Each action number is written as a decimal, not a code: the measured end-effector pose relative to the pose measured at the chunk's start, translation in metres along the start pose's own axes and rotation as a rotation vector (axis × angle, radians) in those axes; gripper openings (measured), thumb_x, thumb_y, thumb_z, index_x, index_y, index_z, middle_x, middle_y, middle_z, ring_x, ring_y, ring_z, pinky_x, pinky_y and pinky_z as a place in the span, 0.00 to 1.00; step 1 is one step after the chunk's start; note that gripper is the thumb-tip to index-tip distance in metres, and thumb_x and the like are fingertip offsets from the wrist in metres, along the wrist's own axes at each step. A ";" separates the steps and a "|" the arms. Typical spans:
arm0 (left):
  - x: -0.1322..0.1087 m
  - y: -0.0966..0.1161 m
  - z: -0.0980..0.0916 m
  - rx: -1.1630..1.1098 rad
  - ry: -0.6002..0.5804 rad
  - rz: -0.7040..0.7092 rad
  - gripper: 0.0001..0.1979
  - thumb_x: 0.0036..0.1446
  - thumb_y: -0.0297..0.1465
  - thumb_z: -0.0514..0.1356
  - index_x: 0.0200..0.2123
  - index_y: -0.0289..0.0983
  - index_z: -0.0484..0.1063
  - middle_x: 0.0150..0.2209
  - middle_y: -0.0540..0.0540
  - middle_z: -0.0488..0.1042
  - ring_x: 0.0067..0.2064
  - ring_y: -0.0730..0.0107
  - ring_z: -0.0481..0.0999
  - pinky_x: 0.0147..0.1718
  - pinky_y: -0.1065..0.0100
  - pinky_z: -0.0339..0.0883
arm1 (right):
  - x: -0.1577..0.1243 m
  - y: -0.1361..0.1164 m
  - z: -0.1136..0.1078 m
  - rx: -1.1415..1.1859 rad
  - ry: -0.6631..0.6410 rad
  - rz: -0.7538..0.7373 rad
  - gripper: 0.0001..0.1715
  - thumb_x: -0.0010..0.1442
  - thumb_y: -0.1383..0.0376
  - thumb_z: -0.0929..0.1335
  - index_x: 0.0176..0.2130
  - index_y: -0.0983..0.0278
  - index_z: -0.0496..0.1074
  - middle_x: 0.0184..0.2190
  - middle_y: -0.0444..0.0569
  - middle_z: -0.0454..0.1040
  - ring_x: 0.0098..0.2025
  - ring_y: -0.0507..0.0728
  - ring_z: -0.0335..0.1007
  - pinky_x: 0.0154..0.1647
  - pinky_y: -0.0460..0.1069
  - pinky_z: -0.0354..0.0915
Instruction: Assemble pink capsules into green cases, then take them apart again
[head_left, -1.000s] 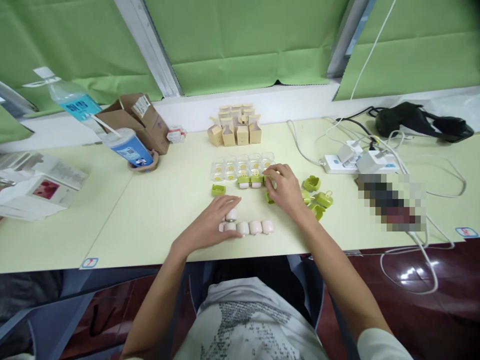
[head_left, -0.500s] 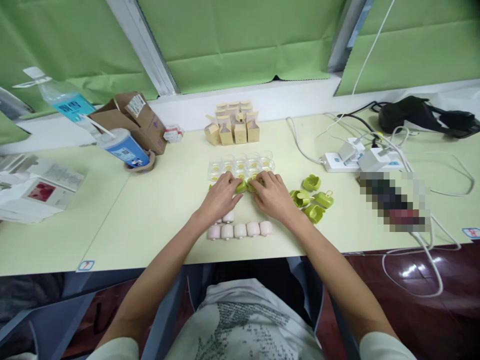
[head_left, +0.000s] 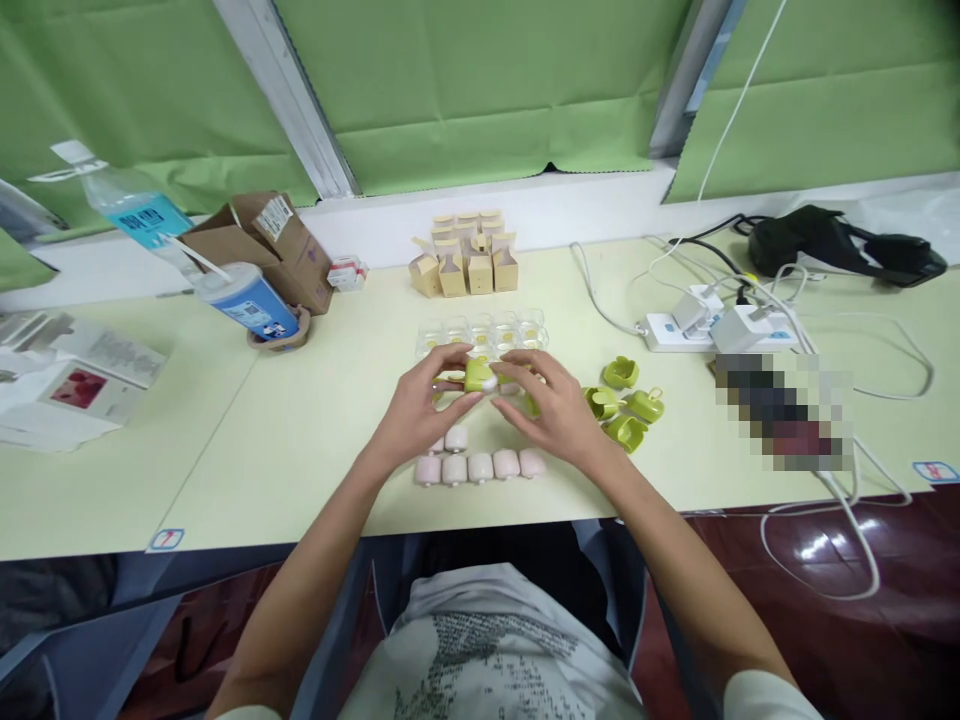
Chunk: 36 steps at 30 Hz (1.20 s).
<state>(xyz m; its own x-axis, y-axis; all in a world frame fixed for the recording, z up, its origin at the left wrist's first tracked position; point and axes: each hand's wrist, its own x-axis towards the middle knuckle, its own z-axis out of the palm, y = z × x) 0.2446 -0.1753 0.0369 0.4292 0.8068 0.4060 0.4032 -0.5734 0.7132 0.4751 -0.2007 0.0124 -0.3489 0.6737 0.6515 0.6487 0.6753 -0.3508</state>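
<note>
In the head view my left hand (head_left: 421,397) pinches a small green cup (head_left: 478,376) between thumb and fingers, tilted sideways, with a white part showing at its right end. My right hand (head_left: 551,400) is close beside that end, thumb and fingers apart; whether the fingertips touch the cup I cannot tell. More green pieces are partly hidden behind both hands. Just below, pale pink and white rounded pieces (head_left: 480,468) stand in a row, with a few more above its left end. Loose green petal-edged cups (head_left: 621,373) lie right of my right hand.
Behind my hands is a clear plastic tray (head_left: 531,326) with yellow dots in its compartments. Small open tan boxes (head_left: 478,272) stand near the wall. A blue-labelled tub (head_left: 251,303) and a brown carton (head_left: 281,245) are left, a power strip (head_left: 664,332) with cables right.
Half a second ago both hands were down on green pieces just before the tray. Now a green cup is tipped up in my left hand, and my right fingers have spread beside it.
</note>
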 end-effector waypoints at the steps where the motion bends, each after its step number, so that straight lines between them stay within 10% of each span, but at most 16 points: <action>1: -0.007 0.005 0.000 -0.095 0.026 -0.017 0.22 0.69 0.37 0.67 0.63 0.43 0.69 0.62 0.39 0.77 0.61 0.58 0.81 0.55 0.60 0.82 | -0.002 -0.007 0.000 0.103 0.037 0.002 0.24 0.76 0.57 0.69 0.66 0.61 0.71 0.59 0.59 0.77 0.58 0.64 0.76 0.57 0.59 0.76; 5: -0.035 0.016 0.006 -0.214 0.061 -0.043 0.16 0.69 0.36 0.66 0.58 0.40 0.76 0.62 0.37 0.80 0.63 0.56 0.82 0.56 0.60 0.84 | -0.012 -0.026 0.007 0.234 0.133 0.077 0.25 0.75 0.58 0.71 0.68 0.56 0.72 0.55 0.55 0.79 0.47 0.60 0.81 0.49 0.57 0.80; 11: -0.054 0.024 0.015 -0.033 0.193 -0.026 0.07 0.67 0.29 0.65 0.47 0.38 0.78 0.57 0.40 0.85 0.57 0.57 0.87 0.49 0.60 0.88 | -0.024 -0.038 0.010 -0.157 0.038 -0.123 0.17 0.75 0.71 0.67 0.60 0.61 0.77 0.51 0.59 0.83 0.50 0.63 0.83 0.45 0.56 0.80; 29: -0.051 0.028 0.020 0.325 0.368 0.224 0.10 0.61 0.21 0.60 0.41 0.39 0.79 0.50 0.43 0.88 0.50 0.62 0.90 0.52 0.63 0.87 | -0.014 -0.055 0.008 -0.287 0.052 -0.245 0.18 0.74 0.70 0.67 0.61 0.66 0.71 0.41 0.57 0.80 0.38 0.60 0.81 0.30 0.52 0.76; 36: -0.051 0.016 0.014 0.219 0.335 0.102 0.10 0.62 0.22 0.61 0.40 0.39 0.81 0.47 0.46 0.89 0.48 0.61 0.90 0.51 0.60 0.87 | -0.007 -0.051 0.019 -0.315 0.005 -0.228 0.15 0.73 0.70 0.66 0.57 0.65 0.73 0.42 0.56 0.80 0.39 0.60 0.83 0.26 0.51 0.74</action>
<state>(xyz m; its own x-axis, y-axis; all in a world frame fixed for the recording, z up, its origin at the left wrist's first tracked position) 0.2403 -0.2279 0.0192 0.2036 0.7255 0.6574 0.5501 -0.6402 0.5362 0.4319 -0.2338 0.0129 -0.5057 0.5146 0.6924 0.7309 0.6819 0.0269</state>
